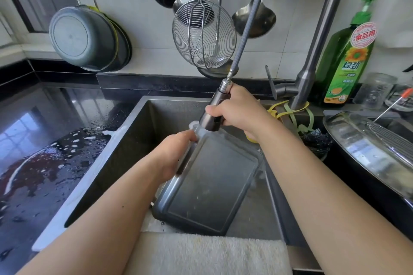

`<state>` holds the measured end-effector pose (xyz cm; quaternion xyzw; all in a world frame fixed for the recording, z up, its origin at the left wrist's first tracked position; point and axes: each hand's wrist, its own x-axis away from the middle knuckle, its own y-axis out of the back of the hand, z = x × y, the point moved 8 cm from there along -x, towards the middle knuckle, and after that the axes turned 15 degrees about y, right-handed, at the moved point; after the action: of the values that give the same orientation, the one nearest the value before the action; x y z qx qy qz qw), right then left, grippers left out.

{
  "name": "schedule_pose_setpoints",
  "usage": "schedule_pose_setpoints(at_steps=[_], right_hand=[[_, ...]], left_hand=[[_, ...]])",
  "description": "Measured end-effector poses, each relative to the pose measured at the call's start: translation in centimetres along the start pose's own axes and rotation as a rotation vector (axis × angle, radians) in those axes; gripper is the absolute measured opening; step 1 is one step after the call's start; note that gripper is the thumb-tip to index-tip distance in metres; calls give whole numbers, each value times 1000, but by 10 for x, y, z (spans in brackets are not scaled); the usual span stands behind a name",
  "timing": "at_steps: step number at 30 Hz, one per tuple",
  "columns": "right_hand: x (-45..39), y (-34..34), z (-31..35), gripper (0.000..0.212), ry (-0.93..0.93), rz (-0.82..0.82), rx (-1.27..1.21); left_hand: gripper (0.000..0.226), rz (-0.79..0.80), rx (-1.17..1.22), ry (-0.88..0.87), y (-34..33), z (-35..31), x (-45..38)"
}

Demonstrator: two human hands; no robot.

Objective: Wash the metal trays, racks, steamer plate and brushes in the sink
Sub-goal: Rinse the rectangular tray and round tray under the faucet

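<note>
At nine o'clock, the dark counter (55, 123) is wet, spotted with foam and puddles. Up at ten o'clock, round pans (87, 39) hang against the tiled wall. Coming to centre, the sink (125, 147) opens up, and inside it sits the tray (212, 187), a rectangular metal one, tilted up off the basin with its far end raised toward twelve. The left hand (172, 156) grips the tray's left rim near that raised end, fingers curled over the edge. At six o'clock a pale towel (207, 254) lies over the sink's near edge. Straight above, at twelve, a wire skimmer (204, 35) and ladles hang on the wall. Just right of centre, the right hand (239, 109) is wrapped round the sprayer (212, 114), its nozzle right at the tray's top end, hose (248, 22) running up to one o'clock. Water shows white at the tray's upper corner. At two o'clock stands the faucet (312, 51), then a green soap bottle (348, 60). At three o'clock, a shiny metal lid (357, 140) rests with a wire rack (393, 140) on it.
</note>
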<state>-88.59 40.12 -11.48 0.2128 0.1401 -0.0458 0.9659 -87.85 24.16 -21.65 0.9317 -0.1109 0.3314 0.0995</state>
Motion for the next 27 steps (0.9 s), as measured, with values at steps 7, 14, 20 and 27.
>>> schedule_pose_setpoints(at_steps=[7, 14, 20, 27], right_hand=[[1, 11, -3, 29, 18, -59, 99], [3, -2, 7, 32, -34, 58, 7], [12, 3, 16, 25, -73, 180, -10], [14, 3, 19, 24, -96, 242, 8]], left_hand=[[10, 64, -56, -94, -5, -1, -10], [29, 194, 36, -63, -12, 1, -8], [23, 99, 196, -164, 1, -9, -8], [28, -60, 537, -120, 32, -3, -20]])
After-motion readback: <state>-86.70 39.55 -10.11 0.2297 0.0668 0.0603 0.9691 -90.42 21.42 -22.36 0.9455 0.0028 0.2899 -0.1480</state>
